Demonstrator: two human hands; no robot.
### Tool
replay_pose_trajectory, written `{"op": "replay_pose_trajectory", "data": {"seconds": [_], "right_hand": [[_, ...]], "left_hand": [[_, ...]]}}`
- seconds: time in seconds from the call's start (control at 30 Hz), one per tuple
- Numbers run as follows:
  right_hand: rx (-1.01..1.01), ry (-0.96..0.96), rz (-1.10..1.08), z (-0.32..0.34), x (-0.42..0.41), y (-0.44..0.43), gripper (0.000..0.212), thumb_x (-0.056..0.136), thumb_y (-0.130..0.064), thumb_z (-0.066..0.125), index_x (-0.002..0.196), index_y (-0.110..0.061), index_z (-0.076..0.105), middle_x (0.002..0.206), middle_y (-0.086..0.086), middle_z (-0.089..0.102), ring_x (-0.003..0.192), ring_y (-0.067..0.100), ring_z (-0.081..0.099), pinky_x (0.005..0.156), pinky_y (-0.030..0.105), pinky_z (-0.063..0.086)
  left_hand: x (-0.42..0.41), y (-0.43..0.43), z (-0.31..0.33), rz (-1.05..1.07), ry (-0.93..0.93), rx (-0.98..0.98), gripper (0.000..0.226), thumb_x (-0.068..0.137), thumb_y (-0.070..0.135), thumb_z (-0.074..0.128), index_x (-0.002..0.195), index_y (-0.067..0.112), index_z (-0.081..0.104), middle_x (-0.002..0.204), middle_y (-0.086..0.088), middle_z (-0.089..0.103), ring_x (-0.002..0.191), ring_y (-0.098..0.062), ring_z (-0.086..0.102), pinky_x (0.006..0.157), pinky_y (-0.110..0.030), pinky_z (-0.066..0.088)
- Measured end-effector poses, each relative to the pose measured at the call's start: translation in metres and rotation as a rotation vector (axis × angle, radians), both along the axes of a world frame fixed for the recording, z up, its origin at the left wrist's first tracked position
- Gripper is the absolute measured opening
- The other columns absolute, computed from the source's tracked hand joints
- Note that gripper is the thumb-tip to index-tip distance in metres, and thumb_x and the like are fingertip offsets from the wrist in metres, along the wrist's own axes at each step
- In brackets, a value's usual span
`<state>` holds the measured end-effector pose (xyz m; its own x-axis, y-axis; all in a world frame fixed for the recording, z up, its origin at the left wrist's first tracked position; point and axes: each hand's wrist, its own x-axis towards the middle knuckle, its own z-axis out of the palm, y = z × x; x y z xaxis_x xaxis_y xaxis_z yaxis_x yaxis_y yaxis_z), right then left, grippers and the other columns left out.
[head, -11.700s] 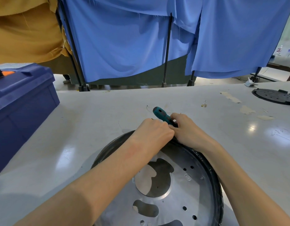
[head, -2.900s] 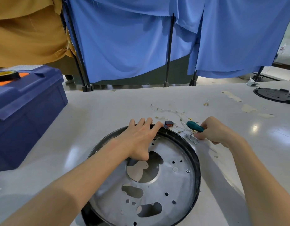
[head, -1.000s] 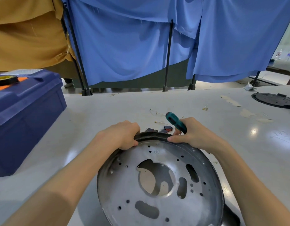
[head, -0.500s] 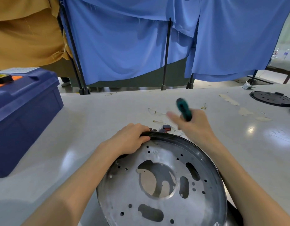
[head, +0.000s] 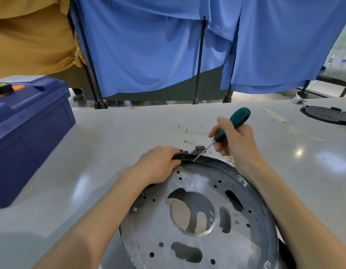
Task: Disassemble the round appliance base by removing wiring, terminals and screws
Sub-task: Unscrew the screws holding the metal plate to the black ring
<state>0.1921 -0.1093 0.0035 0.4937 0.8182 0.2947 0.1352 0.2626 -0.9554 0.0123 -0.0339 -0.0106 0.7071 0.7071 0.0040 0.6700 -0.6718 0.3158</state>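
Base point(head: 160, 226) is sitting on the table point(head: 129, 133), nearest the person, perforated metal face up. Left hand point(head: 156, 166) is gripping its black rim at 11 o'clock, fingers curled over the edge. Right hand point(head: 234, 140), fingers wrapped round the screwdriver point(head: 240, 115), is holding the tip against the rim at 12 o'clock. Loose wires point(head: 191, 132) are lying just beyond. Toolbox point(head: 28, 133) is sitting at 9 o'clock, black disc point(head: 326, 115) at 2 o'clock.

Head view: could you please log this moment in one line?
left hand: grips base rim | right hand: holds screwdriver, tip at rim | wires: on table
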Motion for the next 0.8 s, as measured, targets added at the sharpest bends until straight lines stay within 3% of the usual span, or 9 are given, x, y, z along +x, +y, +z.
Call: {"op": "replay_pose_trajectory", "data": {"seconds": [0.13, 0.8], "right_hand": [[-0.070, -0.062, 0.048, -0.0060, 0.0001, 0.0006, 0.035, 0.096, -0.022, 0.056, 0.068, -0.001, 0.062, 0.048, 0.011, 0.059, 0.033, 0.017, 0.049, 0.034, 0.019, 0.036], [-0.065, -0.162, 0.082, -0.0078, -0.0028, 0.0007, 0.038, 0.096, -0.024, 0.056, 0.066, -0.003, 0.061, 0.048, 0.008, 0.060, 0.034, 0.014, 0.050, 0.037, 0.017, 0.038]], "left_hand": [[-0.0006, 0.0002, -0.0005, 0.007, 0.000, -0.002, 0.015, 0.099, 0.032, 0.044, 0.084, 0.030, 0.044, 0.078, 0.001, 0.049, 0.077, -0.025, 0.050, 0.065, -0.033, 0.038], [0.0003, 0.0006, -0.0037, 0.009, -0.016, 0.034, 0.019, 0.099, 0.031, 0.045, 0.081, 0.032, 0.041, 0.080, 0.000, 0.050, 0.078, -0.026, 0.050, 0.061, -0.033, 0.034]]}}
